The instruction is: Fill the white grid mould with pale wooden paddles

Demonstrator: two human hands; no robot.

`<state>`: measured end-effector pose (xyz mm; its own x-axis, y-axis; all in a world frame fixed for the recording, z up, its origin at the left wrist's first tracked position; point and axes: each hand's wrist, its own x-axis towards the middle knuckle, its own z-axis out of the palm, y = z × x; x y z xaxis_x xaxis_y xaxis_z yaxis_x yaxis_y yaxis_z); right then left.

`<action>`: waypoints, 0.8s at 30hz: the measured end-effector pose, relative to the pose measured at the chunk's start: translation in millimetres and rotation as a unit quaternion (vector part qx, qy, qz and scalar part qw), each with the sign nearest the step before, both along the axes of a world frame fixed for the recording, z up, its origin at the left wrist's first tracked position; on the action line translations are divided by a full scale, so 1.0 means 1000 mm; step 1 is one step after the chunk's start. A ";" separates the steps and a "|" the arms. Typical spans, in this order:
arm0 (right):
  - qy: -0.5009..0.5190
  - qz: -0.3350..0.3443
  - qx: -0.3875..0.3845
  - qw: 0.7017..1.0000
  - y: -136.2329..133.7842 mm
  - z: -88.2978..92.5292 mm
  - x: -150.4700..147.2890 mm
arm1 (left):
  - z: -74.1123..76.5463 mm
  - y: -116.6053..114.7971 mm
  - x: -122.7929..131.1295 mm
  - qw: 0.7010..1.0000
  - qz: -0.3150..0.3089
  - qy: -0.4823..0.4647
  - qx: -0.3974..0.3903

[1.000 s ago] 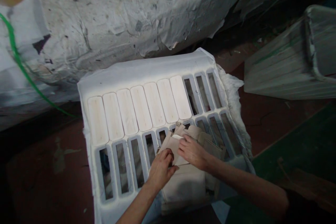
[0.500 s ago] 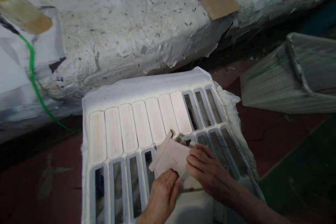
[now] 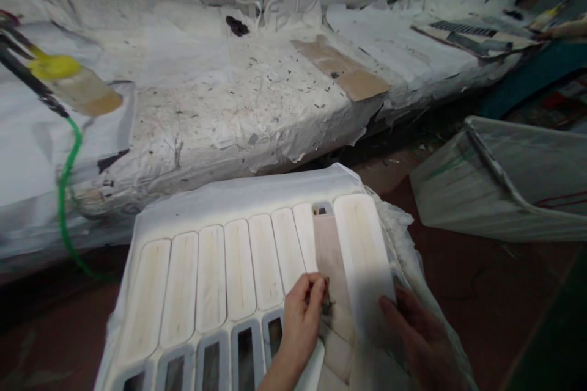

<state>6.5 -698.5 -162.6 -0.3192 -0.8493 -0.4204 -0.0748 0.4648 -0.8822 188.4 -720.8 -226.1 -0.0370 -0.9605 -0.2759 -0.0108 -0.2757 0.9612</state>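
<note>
A white-covered tray (image 3: 238, 188) with rows of long slots lies in front of me. Several long white pieces with rounded corners (image 3: 238, 269) sit in its far row. My right hand (image 3: 419, 333), partly blurred and shadowed, grips the near end of a similar white rounded piece (image 3: 362, 244), lifted over the tray's right side. My left hand (image 3: 300, 311) is closed in a pinch beside it; what its fingertips hold is too small to make out. Between the hands lies a pinkish-beige flat piece (image 3: 331, 250), with loose beige pieces (image 3: 337, 351) below it.
A long, paper-covered bench (image 3: 215, 116) with dark specks runs behind the tray. On its left stands a spray gun with a yellow-topped cup (image 3: 80, 82) and green hose (image 3: 68, 195). A large pale bin (image 3: 449, 177) is at right. Another person's arm (image 3: 566, 29) shows far right.
My view has tilted up. My right hand has moved right and now holds a white rounded piece. The beige piece that was in both hands lies over the tray; my left hand pinches beside it.
</note>
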 end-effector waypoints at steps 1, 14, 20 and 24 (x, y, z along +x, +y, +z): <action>0.016 -0.026 -0.015 0.999 -0.011 -0.002 -0.010 | -0.013 -0.013 -0.001 0.997 -0.001 -0.070 -0.035; -0.002 -0.099 -0.086 0.991 -0.057 -0.079 -0.039 | -0.138 -0.113 -0.015 0.740 -0.284 -0.555 -0.251; 0.076 0.014 -0.026 0.997 -0.049 -0.117 -0.047 | -0.136 -0.112 -0.012 0.741 -0.282 -0.552 -0.258; 0.159 0.055 -0.005 0.986 -0.045 -0.126 -0.046 | -0.136 -0.114 -0.012 0.748 -0.275 -0.542 -0.267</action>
